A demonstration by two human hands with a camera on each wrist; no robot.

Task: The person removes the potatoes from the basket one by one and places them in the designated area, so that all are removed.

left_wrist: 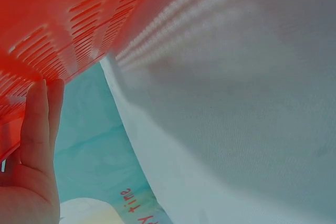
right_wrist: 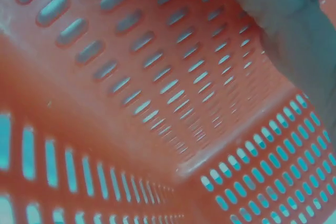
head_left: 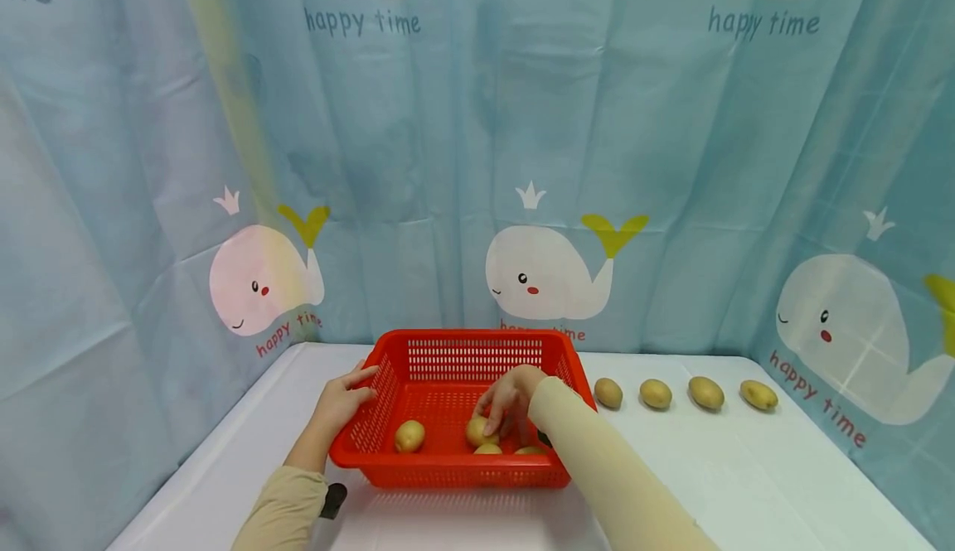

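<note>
A red plastic basket (head_left: 477, 470) with slotted walls stands on the white table. My right hand (head_left: 511, 402) reaches down inside it and holds a potato (head_left: 479, 432) between thumb and fingers. Other potatoes lie in the basket: one at the left (head_left: 409, 436), and two partly hidden behind the front rim. At the basket's left side, my left hand (head_left: 349, 406) rests against the rim and outer wall; the left wrist view shows its fingers (left_wrist: 35, 129) straight along the slotted wall. Only part of the right hand (right_wrist: 294, 30) shows in the right wrist view, without the potato.
To the right of the basket, several potatoes lie in a row on the table: one nearest the basket (head_left: 608, 393), others farther right, the last (head_left: 758, 394) near the table's right edge. A blue curtain (head_left: 448, 161) with whale prints hangs behind the table and along both sides.
</note>
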